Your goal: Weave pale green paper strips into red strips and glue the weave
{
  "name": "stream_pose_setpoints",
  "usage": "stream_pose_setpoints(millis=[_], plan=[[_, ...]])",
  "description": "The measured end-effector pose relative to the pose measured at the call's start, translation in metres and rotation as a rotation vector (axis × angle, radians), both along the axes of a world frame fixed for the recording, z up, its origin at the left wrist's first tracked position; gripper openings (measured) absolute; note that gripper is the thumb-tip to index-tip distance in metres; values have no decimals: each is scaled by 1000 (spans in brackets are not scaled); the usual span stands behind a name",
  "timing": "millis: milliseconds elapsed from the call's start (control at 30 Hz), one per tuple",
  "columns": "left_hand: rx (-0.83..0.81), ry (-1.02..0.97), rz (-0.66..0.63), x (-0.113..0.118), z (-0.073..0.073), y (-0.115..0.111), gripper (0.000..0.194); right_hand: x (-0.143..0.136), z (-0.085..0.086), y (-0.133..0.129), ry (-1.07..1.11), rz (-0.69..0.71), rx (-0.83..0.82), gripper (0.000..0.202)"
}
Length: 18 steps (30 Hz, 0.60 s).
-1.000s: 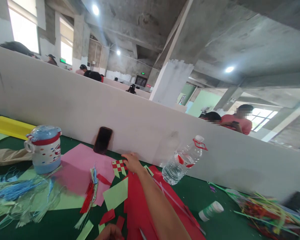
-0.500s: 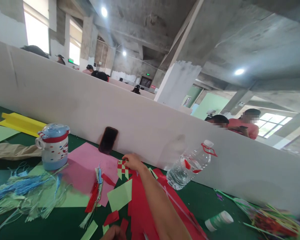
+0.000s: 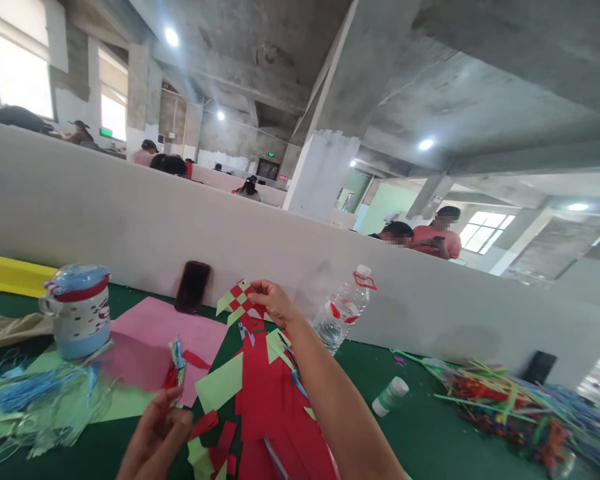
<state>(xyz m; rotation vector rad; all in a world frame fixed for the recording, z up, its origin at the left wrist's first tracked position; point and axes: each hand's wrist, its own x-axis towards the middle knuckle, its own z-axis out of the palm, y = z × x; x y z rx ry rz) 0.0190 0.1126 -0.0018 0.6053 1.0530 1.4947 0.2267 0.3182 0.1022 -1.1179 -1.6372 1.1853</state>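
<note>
My right hand (image 3: 273, 301) pinches a woven red and pale-green checkered paper piece (image 3: 237, 299), lifted near the partition. Green strip ends stick out at its left. Lower left, my left hand (image 3: 163, 427) has its fingers curled at the lower part of a red, blue and pale-green tassel (image 3: 179, 357), whose end is hidden behind the hand. Under my right arm lie red paper sheets (image 3: 263, 393), with a green paper piece (image 3: 220, 383) beside them. Part of a blade-like metal tool (image 3: 276, 460) shows on the red paper at the bottom edge.
A phone (image 3: 193, 287) leans against the white partition (image 3: 130, 220). A lidded cup (image 3: 83, 313) and blue-green threads (image 3: 45, 393) stand left. Right are a water bottle (image 3: 343, 310), a small white-green bottle (image 3: 391, 397) and a coloured strip pile (image 3: 520, 407). People sit beyond.
My right hand has raised the woven paper piece off the table. My left hand has come up from the bottom edge to the tassel. The view has swung right.
</note>
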Motion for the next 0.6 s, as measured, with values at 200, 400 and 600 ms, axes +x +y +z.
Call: stream_pose_setpoints(millis=[200, 400, 600], plan=[[23, -33, 51, -26, 44, 13, 103, -19, 12, -61, 220, 23, 4, 46], [-65, 80, -200, -37, 76, 15, 120, -57, -35, -125, 302, 31, -94, 47], [-11, 173, -235, -43, 64, 25, 114, -68, -54, -148, 391, -10, -130, 50]])
